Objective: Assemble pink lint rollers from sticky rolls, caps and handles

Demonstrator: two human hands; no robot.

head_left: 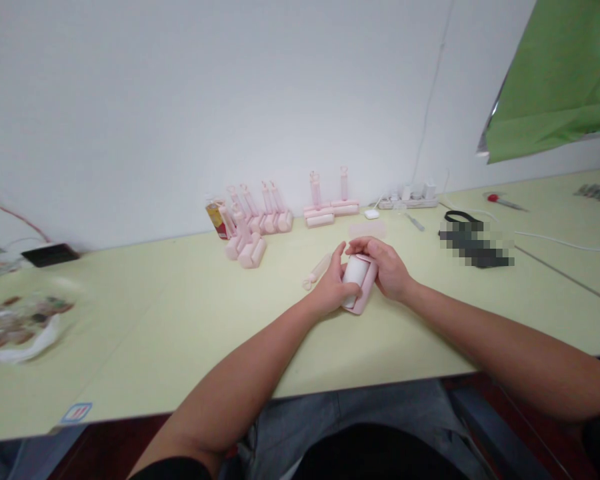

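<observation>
No legible text; blue-bordered sticker [77, 413] on table [130, 360], red marks unclear.

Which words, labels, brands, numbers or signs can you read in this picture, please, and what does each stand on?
"11", apparently: two red strokes on the blue-bordered sticker at the table's front edge; too blurred to be certain.
Yellow-and-red packet: any print is too small to read.
Pink-and-white item being handled: no readable text.
</observation>
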